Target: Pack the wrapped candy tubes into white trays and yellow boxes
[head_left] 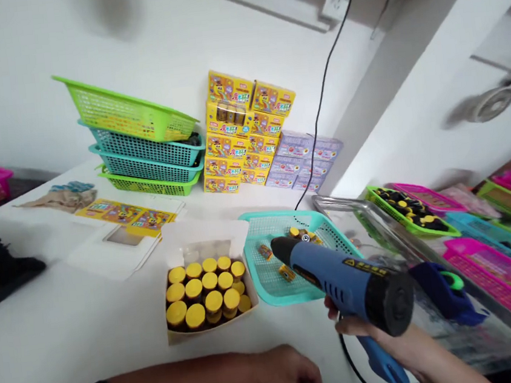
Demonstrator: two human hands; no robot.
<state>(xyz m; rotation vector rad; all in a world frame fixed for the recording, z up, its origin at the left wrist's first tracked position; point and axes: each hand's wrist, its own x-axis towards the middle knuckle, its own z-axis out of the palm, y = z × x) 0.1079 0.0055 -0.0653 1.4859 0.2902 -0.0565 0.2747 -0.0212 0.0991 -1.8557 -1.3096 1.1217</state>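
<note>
- Nearest of all, the person's left hand lies at the bottom edge on a white tabletop, fingers loosely curled; the frame cuts them off, so whether they hold anything cannot be told.
- The person's right hand has its fingers closed around the grip of a blue plastic hot glue gun with a yellow label, a thin black cord dropping below it. The gun's bulk hides part of that hand.
- The gun's black nozzle hangs over a teal plastic mesh tray holding small yellow-wrapped pieces; any contact between them is hard to make out.
- Left of the tray sits an open white cardboard box packed with yellow-capped bottles.
- Right of the gun, a blurry blue dispenser with a green hub lies by a steel-framed rack of green and pink plastic baskets.
- Farthest off, stacked green and teal mesh baskets stand beside piled yellow printed boxes and lilac boxes.
</note>
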